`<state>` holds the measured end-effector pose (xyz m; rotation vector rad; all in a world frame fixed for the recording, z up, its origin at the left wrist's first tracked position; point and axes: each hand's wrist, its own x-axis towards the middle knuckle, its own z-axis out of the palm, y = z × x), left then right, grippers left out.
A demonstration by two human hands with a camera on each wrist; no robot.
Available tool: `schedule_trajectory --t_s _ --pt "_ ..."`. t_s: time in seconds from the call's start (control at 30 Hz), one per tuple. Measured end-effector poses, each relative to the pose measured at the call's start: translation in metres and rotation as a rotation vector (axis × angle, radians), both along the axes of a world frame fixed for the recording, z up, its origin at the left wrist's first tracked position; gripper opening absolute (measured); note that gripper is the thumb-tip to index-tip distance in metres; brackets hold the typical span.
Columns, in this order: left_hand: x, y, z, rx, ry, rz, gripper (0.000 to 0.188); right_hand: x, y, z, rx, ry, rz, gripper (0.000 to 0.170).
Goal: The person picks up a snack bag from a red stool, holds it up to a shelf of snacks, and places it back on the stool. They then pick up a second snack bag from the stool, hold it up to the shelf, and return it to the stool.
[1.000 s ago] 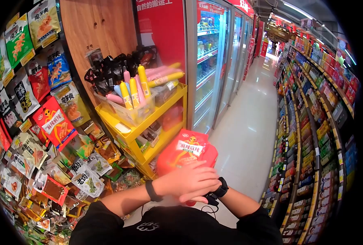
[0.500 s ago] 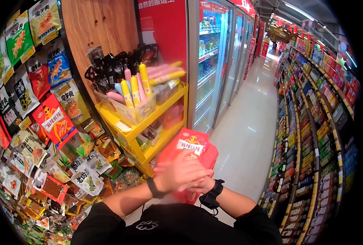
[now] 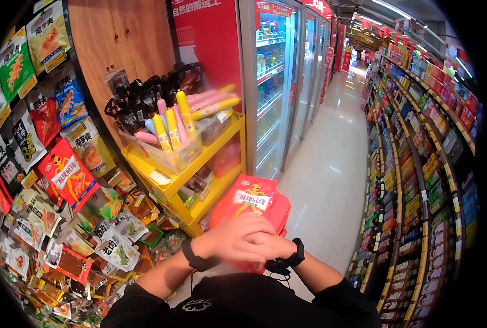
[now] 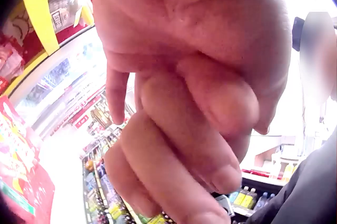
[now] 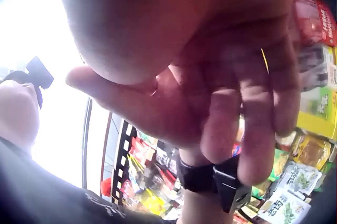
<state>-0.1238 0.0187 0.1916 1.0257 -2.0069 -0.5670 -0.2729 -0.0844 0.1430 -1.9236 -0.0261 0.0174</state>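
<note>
In the head view both hands meet low in the centre, in front of the black shirt. My left hand (image 3: 233,239) lies across my right hand (image 3: 274,246), palms facing, fingers loosely overlapping. Black bands circle both wrists. Just beyond the hands is a red snack packet (image 3: 250,200) with a yellow figure, over another red object (image 3: 280,211); what supports them is hidden. Fingers (image 4: 179,129) overlap below a palm in the left wrist view. In the right wrist view, fairly straight fingers (image 5: 257,129) lie in front of the other hand. No product is in either hand.
Hanging snack packets (image 3: 68,174) fill the left wall. A yellow rack (image 3: 186,183) holds a clear bin (image 3: 180,158) of pink and yellow tubes. Glass-door coolers (image 3: 271,87) line the aisle floor (image 3: 328,164). Stocked shelves (image 3: 413,180) run along the right.
The hands have shifted against each other, from crossing with spread fingers to a closer overlap. The rack and snack wall have moved slightly left in the head view. The red packet remains beyond the hands.
</note>
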Motion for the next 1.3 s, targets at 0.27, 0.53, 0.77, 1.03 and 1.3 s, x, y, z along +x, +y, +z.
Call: schedule_trajectory --t_s 0.27,0.53,0.77,1.03,1.3 --pt "-0.017 0.0 -0.021 -0.123 0.092 -0.009 0.049 -0.005 -0.013 -0.009 0.131 -0.099 0.089 0.062" --pt "-0.016 -0.003 -0.013 0.125 0.352 0.097 0.064 -0.003 -0.023 -0.018 0.39 -0.183 0.201 0.07" --pt "-0.005 0.002 -0.029 0.398 0.268 -0.06 0.073 -0.015 -0.009 -0.049 0.827 -0.352 0.138 0.085" --pt "-0.026 0.008 -0.034 0.689 0.588 0.087 0.056 -0.02 0.004 -0.064 0.878 -0.357 -0.06 0.081" --pt "-0.024 0.005 -0.05 0.697 0.565 0.117 0.054 -0.017 -0.002 -0.089 1.113 -0.437 0.165 0.082"
